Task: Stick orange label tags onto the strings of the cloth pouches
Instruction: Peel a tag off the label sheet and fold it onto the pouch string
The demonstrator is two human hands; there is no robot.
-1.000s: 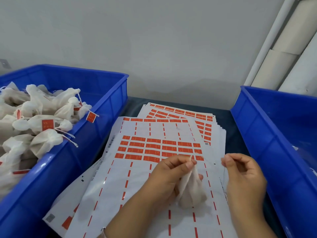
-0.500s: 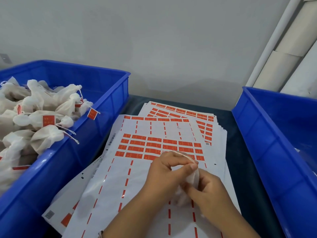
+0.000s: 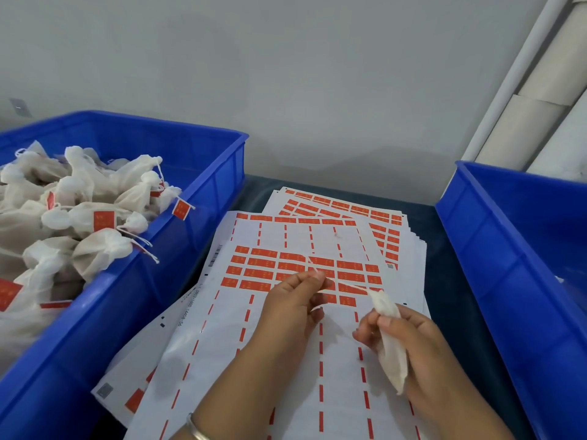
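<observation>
Low and right of centre in the frame, the cloth pouch (image 3: 392,347) was a small, limp, off-white bag, its gathered neck pointing up and left and its body drooping down past the palm of the right hand (image 3: 409,347). That hand had its fingers and thumb curled round the pouch just below the neck, a firm wrap. From the neck a thin pale string (image 3: 352,289) ran taut up and left to the left hand (image 3: 295,308), which pinched it between thumb and fingertips at frame centre, the other fingers tucked in, with a short tail of string poking up beyond the pinch. Both hands hovered over the label sheets (image 3: 222,360), white backing with rows of orange label tags (image 3: 263,263) across the middle and dashed orange leftovers below. At the left of the frame, a blue bin (image 3: 203,198) was heaped with tagged pouches (image 3: 95,217). A second blue bin (image 3: 495,249) stood at the right edge.
</observation>
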